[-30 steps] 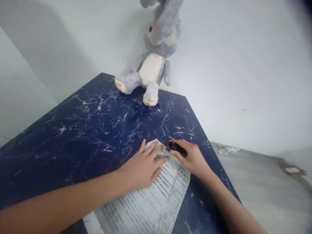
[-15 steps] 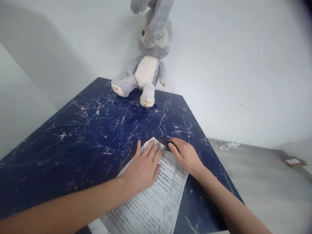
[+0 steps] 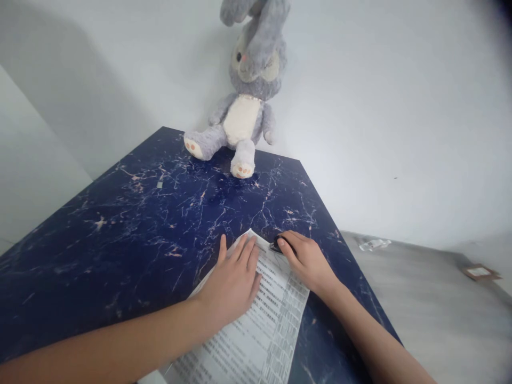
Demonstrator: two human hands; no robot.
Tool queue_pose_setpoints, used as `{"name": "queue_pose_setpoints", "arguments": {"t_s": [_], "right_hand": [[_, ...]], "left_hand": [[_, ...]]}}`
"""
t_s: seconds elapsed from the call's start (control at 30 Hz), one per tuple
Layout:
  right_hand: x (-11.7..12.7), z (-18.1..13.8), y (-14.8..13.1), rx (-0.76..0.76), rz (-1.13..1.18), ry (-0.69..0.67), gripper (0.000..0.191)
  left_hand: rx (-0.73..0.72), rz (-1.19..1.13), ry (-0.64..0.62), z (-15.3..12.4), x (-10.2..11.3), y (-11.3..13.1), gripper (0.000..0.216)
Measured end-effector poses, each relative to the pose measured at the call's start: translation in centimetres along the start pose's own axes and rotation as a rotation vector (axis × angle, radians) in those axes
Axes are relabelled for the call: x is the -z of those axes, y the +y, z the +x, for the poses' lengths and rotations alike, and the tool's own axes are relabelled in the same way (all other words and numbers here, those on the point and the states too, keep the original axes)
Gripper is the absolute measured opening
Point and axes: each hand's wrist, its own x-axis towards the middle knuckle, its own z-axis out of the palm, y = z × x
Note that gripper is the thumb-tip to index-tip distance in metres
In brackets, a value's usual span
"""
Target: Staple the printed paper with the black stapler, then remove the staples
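Printed sheet (image 3: 256,330) covered in dense rows of small text, too blurred to read, no other lettering legible

Both of the person's forearms are bare from the lower edge of the picture to the wrists; no sleeve, cuff or glove shows on either. The left hand (image 3: 232,280) wears no ring, watch or bracelet on the parts in view. The right hand (image 3: 308,261) is equally unadorned, its wrist plain. The fingernails are short and unpainted as far as the view tells.
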Motion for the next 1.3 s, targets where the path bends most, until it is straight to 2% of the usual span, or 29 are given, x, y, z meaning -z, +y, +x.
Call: {"name": "queue_pose_setpoints", "arguments": {"t_s": [0.1, 0.37, 0.6, 0.87, 1.0, 1.3], "right_hand": [[0.3, -0.2, 0.4, 0.021, -0.011, -0.004, 0.031], [1.9, -0.1, 1.9, 0.039, -0.011, 0.030, 0.027], [1.8, -0.6, 1.0, 0.094, 0.030, -0.040, 0.029], [1.9, -1.2, 0.4, 0.142, 0.052, -0.051, 0.032], [1.7, -1.4, 0.0, 0.162, 0.050, -0.065, 0.035], [0.7, -1.5, -0.2, 0.096, 0.088, -0.037, 0.032]], "left_hand": [[-0.002, 0.004, -0.012, -0.1, 0.4, 0.0, 0.053], [-0.018, 0.003, -0.023, -0.1, 0.8, 0.0, 0.049], [0.052, 0.026, 0.011, 0.1, 1.3, 0.4, 0.045], [0.094, -0.153, 0.029, 1.5, 1.7, -1.5, 0.037], [0.103, -0.154, 0.045, 1.6, 1.6, -1.8, 0.034], [0.104, -0.080, 0.089, 0.9, 1.7, -1.0, 0.031]]}}
